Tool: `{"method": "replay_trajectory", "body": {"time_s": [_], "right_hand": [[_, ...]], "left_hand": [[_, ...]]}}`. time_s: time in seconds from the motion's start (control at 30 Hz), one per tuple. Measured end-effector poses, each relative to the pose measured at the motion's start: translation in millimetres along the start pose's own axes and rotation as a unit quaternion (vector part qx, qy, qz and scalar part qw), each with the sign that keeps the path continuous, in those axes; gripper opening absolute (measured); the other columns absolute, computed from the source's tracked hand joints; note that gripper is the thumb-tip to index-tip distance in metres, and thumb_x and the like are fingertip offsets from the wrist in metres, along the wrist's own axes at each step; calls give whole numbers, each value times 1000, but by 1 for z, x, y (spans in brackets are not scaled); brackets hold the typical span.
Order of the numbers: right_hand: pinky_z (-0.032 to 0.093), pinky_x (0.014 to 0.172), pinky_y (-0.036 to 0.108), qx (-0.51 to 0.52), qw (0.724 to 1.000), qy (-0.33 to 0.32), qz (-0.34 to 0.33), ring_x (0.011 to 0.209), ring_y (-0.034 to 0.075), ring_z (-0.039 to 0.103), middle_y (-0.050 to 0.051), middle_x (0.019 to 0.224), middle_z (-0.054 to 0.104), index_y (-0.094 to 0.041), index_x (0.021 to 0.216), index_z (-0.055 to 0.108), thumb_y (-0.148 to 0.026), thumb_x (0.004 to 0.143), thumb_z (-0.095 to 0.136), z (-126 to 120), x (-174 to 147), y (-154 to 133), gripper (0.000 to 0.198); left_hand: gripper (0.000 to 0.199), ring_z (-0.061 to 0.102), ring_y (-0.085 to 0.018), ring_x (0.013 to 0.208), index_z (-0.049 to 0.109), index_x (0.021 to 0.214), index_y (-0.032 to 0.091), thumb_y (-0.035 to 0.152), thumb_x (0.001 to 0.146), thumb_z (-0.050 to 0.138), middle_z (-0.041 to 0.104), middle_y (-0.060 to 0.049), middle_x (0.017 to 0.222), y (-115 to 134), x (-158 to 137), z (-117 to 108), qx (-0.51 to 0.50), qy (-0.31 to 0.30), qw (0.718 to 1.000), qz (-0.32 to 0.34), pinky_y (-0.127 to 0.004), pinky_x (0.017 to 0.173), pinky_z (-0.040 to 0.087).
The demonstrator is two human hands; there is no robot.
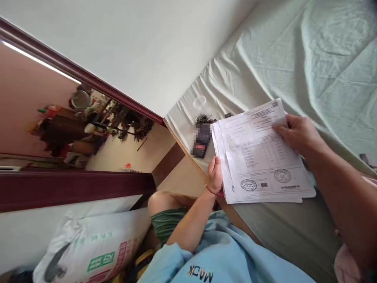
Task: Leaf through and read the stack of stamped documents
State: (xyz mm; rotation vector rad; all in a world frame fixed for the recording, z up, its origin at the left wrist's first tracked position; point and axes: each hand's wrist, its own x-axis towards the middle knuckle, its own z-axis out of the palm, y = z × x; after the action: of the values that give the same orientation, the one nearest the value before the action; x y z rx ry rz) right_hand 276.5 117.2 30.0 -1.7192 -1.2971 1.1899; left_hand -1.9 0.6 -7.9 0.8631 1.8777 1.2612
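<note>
A small stack of printed paper sheets (253,149) with oval stamps on the top page lies across both hands, above the pale green bedsheet. At its left edge, my left hand (216,175) grips the stack, with a red string around the wrist. My right hand (300,131) pinches the upper right edge of the sheets, thumb on the front. The fingers behind the paper are hidden. Just left of the sheets, a dark object with a blurred-out surface (203,135) rests on the bedsheet, beside a bunch of keys (204,119).
A clear round lid-like item (199,102) lies near the keys on the bedsheet (265,67). On the left, a doorway with a dark red frame (88,98) opens onto a cluttered room. A white printed sack (97,247) stands at lower left.
</note>
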Motion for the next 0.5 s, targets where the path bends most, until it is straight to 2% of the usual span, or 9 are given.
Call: {"method": "replay_trajectory", "body": {"time_s": [0.2,0.33,0.5], "right_hand": [[49,62,28,-5,1000,-9,-17,73,19,67,6,86,75,-18,97,73,-33,88,67,4,0,1,19],[49,62,27,-13,1000,-9,-17,73,18,67,6,86,75,-17,97,72,-33,89,66,5,-4,-5,19],[48,64,26,-15,1000,-12,-22,75,17,66,6,89,76,-16,102,73,-33,90,65,6,-6,-8,22]], "left_hand": [[52,69,-24,103,76,91,17,69,86,73,76,-6,97,-3,0,0,-80,-51,995,20,-32,98,52],[56,69,-23,102,76,93,18,72,79,78,77,-5,98,-3,0,-1,-89,-38,995,5,-32,97,52],[56,69,-26,110,77,101,18,71,82,75,79,-7,106,-2,0,-1,-64,-56,996,18,-35,102,51]]}}
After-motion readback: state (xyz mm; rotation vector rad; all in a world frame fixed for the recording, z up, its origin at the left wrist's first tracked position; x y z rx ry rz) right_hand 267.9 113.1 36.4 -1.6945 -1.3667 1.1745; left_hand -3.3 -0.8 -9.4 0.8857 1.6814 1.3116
